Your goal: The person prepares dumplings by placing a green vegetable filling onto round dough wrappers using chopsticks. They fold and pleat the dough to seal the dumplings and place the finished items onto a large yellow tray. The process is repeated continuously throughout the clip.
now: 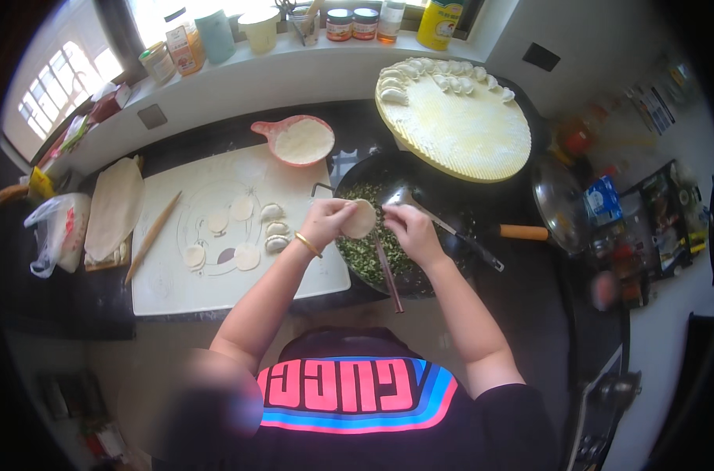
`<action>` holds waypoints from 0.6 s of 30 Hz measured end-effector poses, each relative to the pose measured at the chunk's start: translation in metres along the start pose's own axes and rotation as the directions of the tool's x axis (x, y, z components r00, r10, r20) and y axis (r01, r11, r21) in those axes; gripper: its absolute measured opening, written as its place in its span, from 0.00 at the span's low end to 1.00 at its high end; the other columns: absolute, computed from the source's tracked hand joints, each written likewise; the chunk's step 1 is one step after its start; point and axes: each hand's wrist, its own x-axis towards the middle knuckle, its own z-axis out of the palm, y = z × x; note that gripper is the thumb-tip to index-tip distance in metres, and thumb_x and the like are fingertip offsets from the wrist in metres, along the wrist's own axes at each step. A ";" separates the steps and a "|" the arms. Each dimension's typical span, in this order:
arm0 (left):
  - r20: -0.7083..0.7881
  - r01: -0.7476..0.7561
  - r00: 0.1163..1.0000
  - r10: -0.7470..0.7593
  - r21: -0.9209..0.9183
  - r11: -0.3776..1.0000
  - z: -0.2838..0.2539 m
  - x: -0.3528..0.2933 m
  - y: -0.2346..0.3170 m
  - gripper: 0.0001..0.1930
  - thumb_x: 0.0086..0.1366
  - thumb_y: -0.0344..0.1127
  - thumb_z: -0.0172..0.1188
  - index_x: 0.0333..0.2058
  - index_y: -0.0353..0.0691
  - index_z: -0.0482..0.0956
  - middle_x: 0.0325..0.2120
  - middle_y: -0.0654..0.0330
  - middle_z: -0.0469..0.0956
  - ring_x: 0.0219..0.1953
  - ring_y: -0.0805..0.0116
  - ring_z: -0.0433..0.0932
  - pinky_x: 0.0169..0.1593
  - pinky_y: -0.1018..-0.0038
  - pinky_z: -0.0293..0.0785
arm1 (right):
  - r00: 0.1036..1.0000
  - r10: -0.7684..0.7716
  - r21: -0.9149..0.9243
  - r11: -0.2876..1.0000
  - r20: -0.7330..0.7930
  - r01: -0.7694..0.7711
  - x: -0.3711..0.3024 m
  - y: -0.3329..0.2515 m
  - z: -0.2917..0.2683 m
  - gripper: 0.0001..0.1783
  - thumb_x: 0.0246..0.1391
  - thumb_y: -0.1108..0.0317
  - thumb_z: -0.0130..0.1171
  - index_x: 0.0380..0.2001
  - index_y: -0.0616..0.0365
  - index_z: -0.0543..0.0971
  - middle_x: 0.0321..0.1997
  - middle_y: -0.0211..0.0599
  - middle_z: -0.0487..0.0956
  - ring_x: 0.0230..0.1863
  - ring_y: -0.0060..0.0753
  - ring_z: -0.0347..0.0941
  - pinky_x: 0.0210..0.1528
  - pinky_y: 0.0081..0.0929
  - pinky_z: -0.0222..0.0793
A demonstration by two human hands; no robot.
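Note:
Over the dark wok (459, 271), my left hand (327, 222) pinches a round dough wrapper (360, 220) by its left edge. My right hand (414, 234) hovers just right of the wrapper, its fingertips drawn together; what is between them, if anything, is too small to make out. Chopped green filling (361, 255) fills much of the wok. A pair of chopsticks (387, 276) leans in it, below the wrapper and between my hands. Behind my right hand, a metal spatula (443, 225) with a black handle rests across the wok.
Left of the wok, a white mat (165, 294) carries loose wrappers (242, 208), three folded dumplings (276, 229) and a rolling pin (154, 235). A red bowl of flour (304, 141) sits behind. At the back right, a round yellow tray (455, 129) bears several dumplings. A wooden-handled pan lid (561, 204) stands right.

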 end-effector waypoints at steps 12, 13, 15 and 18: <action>-0.152 -0.100 0.988 -0.031 -0.778 0.620 0.014 -0.039 -0.029 0.16 0.60 0.27 0.49 0.47 0.31 0.65 0.43 0.55 0.71 0.46 0.65 0.71 0.52 0.70 0.67 | 0.962 -0.272 -0.121 0.955 0.022 0.272 -0.036 0.043 -0.010 0.04 0.42 0.73 0.53 0.23 0.60 0.77 0.25 0.41 0.75 0.26 0.39 0.73 0.30 0.27 0.70; -0.123 -0.082 0.992 -0.024 -0.786 0.613 0.012 -0.042 -0.031 0.18 0.60 0.27 0.49 0.49 0.30 0.64 0.46 0.54 0.70 0.49 0.64 0.70 0.54 0.70 0.66 | 0.974 -0.215 -0.018 0.977 -0.071 0.214 -0.036 0.058 -0.013 0.05 0.44 0.73 0.54 0.25 0.62 0.77 0.25 0.41 0.76 0.26 0.36 0.73 0.30 0.25 0.70; -0.084 -0.056 0.996 -0.021 -0.807 0.589 0.011 -0.048 -0.035 0.19 0.59 0.27 0.49 0.50 0.30 0.63 0.47 0.53 0.69 0.50 0.63 0.69 0.55 0.69 0.65 | 0.985 0.015 0.236 0.971 -0.174 0.027 -0.039 0.072 -0.022 0.06 0.46 0.73 0.54 0.27 0.63 0.78 0.26 0.40 0.77 0.27 0.29 0.74 0.31 0.22 0.70; -0.045 -0.011 0.998 -0.046 -0.828 0.561 0.005 -0.054 -0.031 0.20 0.60 0.29 0.48 0.51 0.29 0.61 0.49 0.52 0.67 0.51 0.62 0.67 0.56 0.68 0.63 | 0.961 0.216 0.424 0.897 -0.173 -0.126 -0.030 0.066 -0.035 0.06 0.48 0.72 0.56 0.30 0.62 0.79 0.27 0.32 0.78 0.28 0.19 0.74 0.33 0.14 0.69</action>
